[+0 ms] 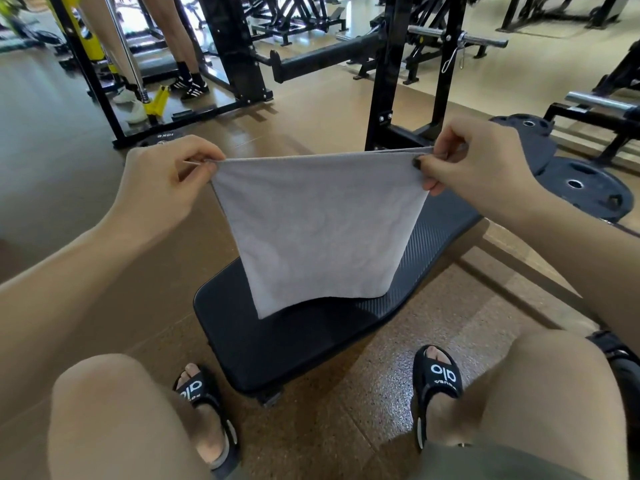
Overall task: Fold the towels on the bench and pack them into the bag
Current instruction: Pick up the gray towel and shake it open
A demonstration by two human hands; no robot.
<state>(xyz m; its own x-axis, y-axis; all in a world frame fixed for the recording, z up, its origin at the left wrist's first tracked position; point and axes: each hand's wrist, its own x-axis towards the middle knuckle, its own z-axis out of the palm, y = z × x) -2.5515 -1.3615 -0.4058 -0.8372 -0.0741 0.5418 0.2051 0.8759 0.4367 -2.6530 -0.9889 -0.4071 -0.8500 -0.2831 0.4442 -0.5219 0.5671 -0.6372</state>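
Container: a dark object point(623, 368) shows at the frame edge just past the person's right knee; cannot tell whether it is the bag, and nothing of its inside is visible.
Landmark: black padded tabletop point(277, 344) of a gym bench, running from near the person's feet away toward an upright black rack point(388, 81).
Towel: one pale grey towel point(318, 230), doubled over, held up in the air above the middle of the tabletop; its top edge is pulled taut and near level, its lower edge hangs free just over the pad, with the lower left corner lowest. Whether that corner touches the pad cannot be told.
Left hand: left hand point(166, 181) pinches the towel's top left corner between thumb and curled fingers, out past the tabletop's left side.
Right hand: right hand point(474, 161) pinches the top right corner, thumb on the near face and fingers curled behind; layered edges of the fold show at this corner. It sits above the tabletop's far right part.
Tabletop load: no other towel visible on the part of the pad not hidden by the hanging cloth.
Feet: both in black slides point(440, 375), planted on the speckled brown floor point(346, 427) either side of the tabletop's near end.
Right of tabletop: black weight plates point(575, 181) lying flat on the floor.
Beyond tabletop, left: another person's legs point(180, 39) in dark striped shoes, standing among black and yellow machine frames.
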